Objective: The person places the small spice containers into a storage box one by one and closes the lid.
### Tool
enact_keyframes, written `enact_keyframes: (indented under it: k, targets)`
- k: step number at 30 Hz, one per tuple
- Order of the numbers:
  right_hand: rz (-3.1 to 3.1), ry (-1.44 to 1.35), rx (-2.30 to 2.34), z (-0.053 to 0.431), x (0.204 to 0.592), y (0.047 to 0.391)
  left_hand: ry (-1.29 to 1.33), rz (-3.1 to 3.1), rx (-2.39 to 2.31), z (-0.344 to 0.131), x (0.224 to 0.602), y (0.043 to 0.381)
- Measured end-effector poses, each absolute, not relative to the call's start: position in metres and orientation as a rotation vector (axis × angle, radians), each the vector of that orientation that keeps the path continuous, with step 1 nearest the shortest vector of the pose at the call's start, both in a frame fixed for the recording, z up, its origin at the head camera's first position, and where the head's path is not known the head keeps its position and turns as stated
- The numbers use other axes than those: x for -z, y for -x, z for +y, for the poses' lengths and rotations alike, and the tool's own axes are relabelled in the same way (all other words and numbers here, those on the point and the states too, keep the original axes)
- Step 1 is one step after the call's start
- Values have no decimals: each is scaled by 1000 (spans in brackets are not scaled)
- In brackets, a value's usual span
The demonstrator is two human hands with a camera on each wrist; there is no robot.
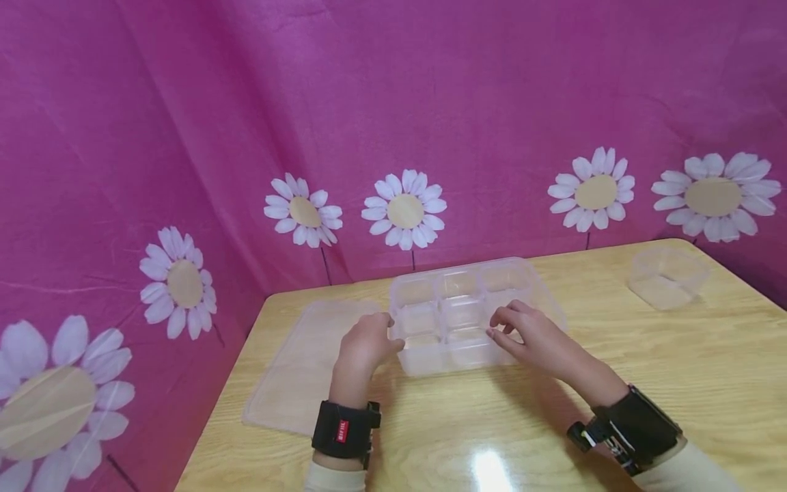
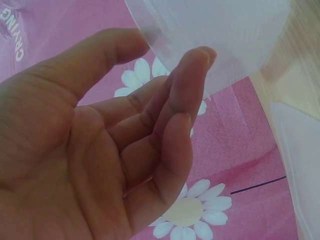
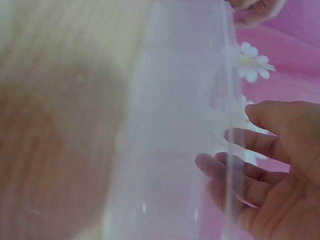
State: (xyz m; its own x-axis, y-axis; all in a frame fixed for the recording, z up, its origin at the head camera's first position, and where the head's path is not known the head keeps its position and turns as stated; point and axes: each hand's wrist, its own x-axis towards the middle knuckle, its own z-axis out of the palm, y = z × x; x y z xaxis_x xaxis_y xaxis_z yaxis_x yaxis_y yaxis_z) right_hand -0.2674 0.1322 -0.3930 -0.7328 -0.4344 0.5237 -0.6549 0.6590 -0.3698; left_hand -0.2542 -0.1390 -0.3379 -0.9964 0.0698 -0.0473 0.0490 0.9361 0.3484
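A translucent plastic compartment box (image 1: 455, 355) sits on the table with its divided cells facing up. At its left edge, my left hand (image 1: 367, 338) holds the rim between thumb and forefinger. In the left wrist view, the box's wall (image 2: 225, 45) runs between that thumb and the bent fingers of the left hand (image 2: 115, 130). Over the front right cells hovers my right hand (image 1: 535, 338), fingers bent and thumb near the forefinger. The right wrist view shows fingers of the right hand (image 3: 270, 165) through the clear wall (image 3: 170, 125), the thumb apart from it.
A flat translucent lid (image 1: 295, 376) lies on the left of the wooden table (image 1: 615, 396). A small clear container (image 1: 669, 277) stands at the far right. A pink cloth (image 1: 479, 123) with white daisies hangs behind the table and along its left side.
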Motion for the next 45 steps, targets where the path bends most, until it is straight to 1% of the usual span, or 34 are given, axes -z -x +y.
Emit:
enact_keyframes:
  k: [4, 8, 14, 24, 34, 45]
  targets:
    - [-2465, -831, -766, 144, 383, 271, -88, 3038, -533, -140, 338, 254]
    - [-2444, -750, -771, 165, 369, 274, -109, 3039, -519, -140, 336, 254]
    - [-2451, -575, -707, 204, 353, 278, -106, 3033, -496, -140, 337, 258]
    - [-2554, -254, -606, 268, 341, 280, -95, 3033, -513, -139, 338, 258]
    - [-2648, 29, -509, 319, 349, 279, -107, 3030, -524, -139, 337, 257]
    - [-2791, 85, -488, 341, 369, 286, -105, 3028, -528, -137, 339, 258]
